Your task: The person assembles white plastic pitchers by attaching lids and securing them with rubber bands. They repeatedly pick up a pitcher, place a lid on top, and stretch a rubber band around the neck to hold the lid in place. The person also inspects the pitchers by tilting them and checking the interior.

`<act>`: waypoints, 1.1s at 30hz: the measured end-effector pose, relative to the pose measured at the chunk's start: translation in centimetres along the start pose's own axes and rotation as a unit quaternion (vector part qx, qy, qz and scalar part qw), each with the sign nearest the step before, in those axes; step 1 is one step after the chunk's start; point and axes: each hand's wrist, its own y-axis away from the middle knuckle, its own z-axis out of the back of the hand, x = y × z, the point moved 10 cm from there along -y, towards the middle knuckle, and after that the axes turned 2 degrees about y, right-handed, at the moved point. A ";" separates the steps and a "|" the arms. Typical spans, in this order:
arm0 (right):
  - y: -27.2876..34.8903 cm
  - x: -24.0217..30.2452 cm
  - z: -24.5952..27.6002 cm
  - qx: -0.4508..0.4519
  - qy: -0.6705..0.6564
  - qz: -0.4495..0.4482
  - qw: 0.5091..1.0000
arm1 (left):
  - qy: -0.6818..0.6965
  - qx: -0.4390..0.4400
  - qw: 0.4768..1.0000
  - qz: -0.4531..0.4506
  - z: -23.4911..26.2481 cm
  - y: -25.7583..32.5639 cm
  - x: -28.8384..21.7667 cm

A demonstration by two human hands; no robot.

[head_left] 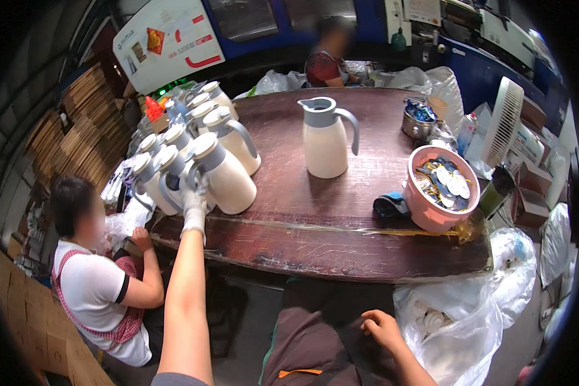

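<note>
Co-worker at left: a person in a white shirt and checked apron point(93, 293) sits at the table's left end, one hand point(141, 239) resting at the table edge, beside crumpled clear plastic.

Cardboard: flat brown sheets point(83, 128) stacked behind that person, along the left wall.

Left hand point(194, 209): gloved in white, arm stretched up from the lower edge – the glove touches the base and handle of the nearest cream jug point(224, 174); whether the fingers are clamped on the handle or only pressed to it, I cannot tell.

Jug cluster point(186, 138): a tight group of cream-bodied jugs with grey lids and handles, standing upright on the left part of the table, touching one another; the nearest one is at the group's front right.

Table point(315, 238): dark brown wood, wide, a strip of tape running along its near part.

Lone jug point(325, 138): same cream and grey kind, upright near the table's middle, well apart from the cluster.

Right hand point(382, 328): bare, resting on the person's own lap in dark trousers – fingers loosely curled, holding nothing.

Dark bundle point(391, 204): a small black and blue thing just beside the pink basin.

Pink basin point(440, 219): on the table's right, holding round pale discs and dark bits.

Plastic bag point(456, 321): clear, below the table's right end, white caps inside.

Fan point(503, 119): white, upright at the far right.
</note>
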 end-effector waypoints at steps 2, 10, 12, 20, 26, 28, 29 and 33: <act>0.8 -1.6 0.2 0.011 -0.056 -0.079 0.995 | -0.154 -0.051 0.985 -0.060 -2.1 6.7 -2.4; -2.0 -5.5 -0.8 0.039 -0.203 -0.110 0.972 | -0.007 0.210 0.977 -0.022 -15.8 18.9 -1.9; -2.5 -4.9 -1.0 0.053 -0.212 -0.128 0.967 | -0.198 0.320 0.919 -0.116 -22.6 19.7 -3.8; -2.3 -4.4 -0.3 0.025 -0.191 -0.101 0.976 | -0.277 0.338 0.898 0.040 -41.2 12.5 2.7; -2.6 -5.5 1.0 0.014 -0.204 -0.093 0.974 | 0.009 0.366 0.918 0.151 -46.5 14.1 0.3; -3.0 -5.5 0.9 0.029 -0.196 -0.097 0.975 | -0.014 0.412 0.898 0.155 -47.0 14.6 0.3; -3.0 -5.5 0.8 0.037 -0.206 -0.105 0.972 | -0.032 0.413 0.895 0.168 -47.1 15.3 0.2; -2.5 -4.4 -0.1 0.079 -0.233 -0.119 0.962 | -0.073 0.429 0.884 0.171 -47.1 16.6 -1.5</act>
